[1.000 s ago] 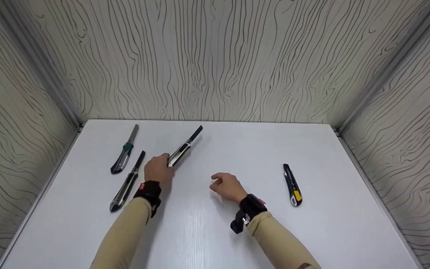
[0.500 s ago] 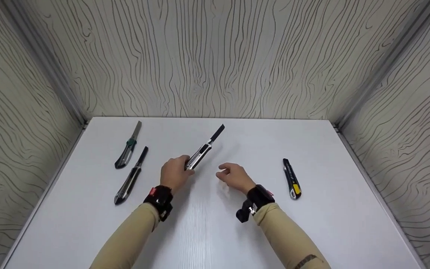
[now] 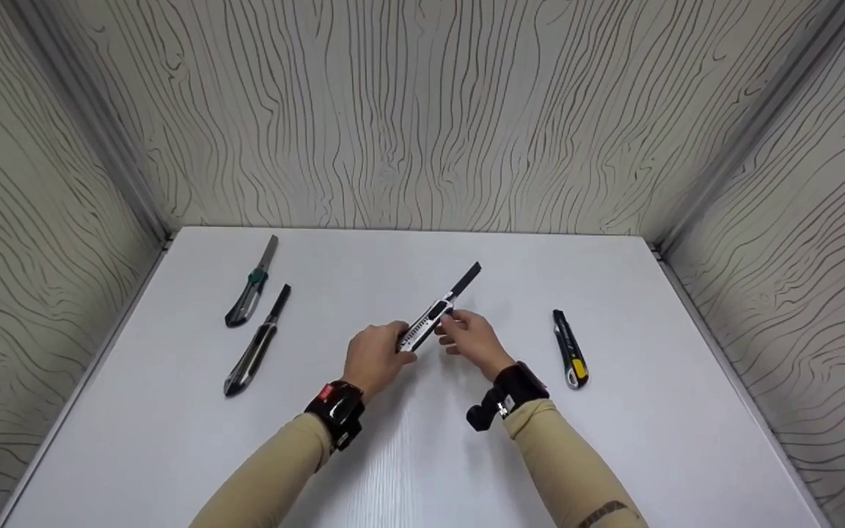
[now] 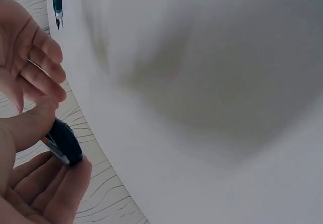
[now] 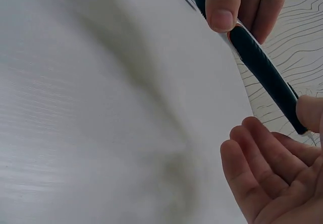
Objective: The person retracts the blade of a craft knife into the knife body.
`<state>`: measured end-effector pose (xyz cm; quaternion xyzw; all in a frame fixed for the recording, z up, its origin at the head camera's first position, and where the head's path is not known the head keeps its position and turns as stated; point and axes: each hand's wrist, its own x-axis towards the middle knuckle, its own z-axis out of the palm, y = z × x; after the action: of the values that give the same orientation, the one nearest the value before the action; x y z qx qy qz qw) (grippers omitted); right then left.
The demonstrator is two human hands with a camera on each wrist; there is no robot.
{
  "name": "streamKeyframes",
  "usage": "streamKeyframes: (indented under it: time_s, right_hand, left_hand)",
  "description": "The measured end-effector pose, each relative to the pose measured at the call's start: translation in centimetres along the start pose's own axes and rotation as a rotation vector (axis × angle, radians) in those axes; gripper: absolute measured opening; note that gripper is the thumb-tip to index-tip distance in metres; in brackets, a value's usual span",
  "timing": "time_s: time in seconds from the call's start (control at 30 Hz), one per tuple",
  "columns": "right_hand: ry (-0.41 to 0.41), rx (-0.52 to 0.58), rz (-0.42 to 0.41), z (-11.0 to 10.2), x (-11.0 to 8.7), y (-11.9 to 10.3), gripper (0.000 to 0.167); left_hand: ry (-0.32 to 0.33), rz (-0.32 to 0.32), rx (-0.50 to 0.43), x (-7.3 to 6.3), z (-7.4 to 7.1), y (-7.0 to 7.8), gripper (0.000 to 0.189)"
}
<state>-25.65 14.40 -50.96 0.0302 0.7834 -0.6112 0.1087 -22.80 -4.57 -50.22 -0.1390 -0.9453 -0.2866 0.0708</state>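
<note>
A silver and black utility knife (image 3: 426, 324) with its long dark blade (image 3: 465, 280) out is held above the white table. My left hand (image 3: 375, 359) grips the rear of its handle between thumb and fingers. In the left wrist view the dark butt of the utility knife (image 4: 66, 142) shows between them. My right hand (image 3: 475, 341) is at the front of the handle. In the right wrist view its thumb (image 5: 309, 112) meets the handle near the blade end, while the other fingers (image 5: 267, 156) lie spread below, apart from the handle.
Left on the white table (image 3: 136, 440) lie a green-collared utility knife (image 3: 248, 297) and a dark one with silver trim (image 3: 252, 359), both with blades out. To the right lies a black and yellow utility knife (image 3: 571, 352). Wood-patterned panels (image 3: 422, 117) surround the table's back and sides.
My left hand has carried the utility knife rightward to the table's middle. My right hand has shifted slightly right, and its fingers now meet the front of the handle.
</note>
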Motion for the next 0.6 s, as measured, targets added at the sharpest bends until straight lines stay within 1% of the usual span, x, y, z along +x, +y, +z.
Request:
streamKeyframes:
  time_s: [0.13,0.23,0.47,0.6]
  right_hand:
    - [0.030,0.096,0.001,-0.2,-0.3,-0.1,0.032]
    - [0.059,0.153,0.027,-0.2,-0.3,0.0,0.031]
    - [0.109,0.208,0.096,-0.3,0.0,0.7,0.032]
    - [0.112,0.246,0.111,-0.4,0.1,1.1,0.031]
  left_hand:
    - [0.000,0.024,0.028,-0.2,0.6,0.9,0.029]
    - [0.005,0.049,0.046,-0.4,1.1,1.5,0.029]
    - [0.039,0.120,0.071,-1.2,2.4,2.2,0.026]
    - [0.062,0.125,0.069,-1.7,3.0,2.7,0.029]
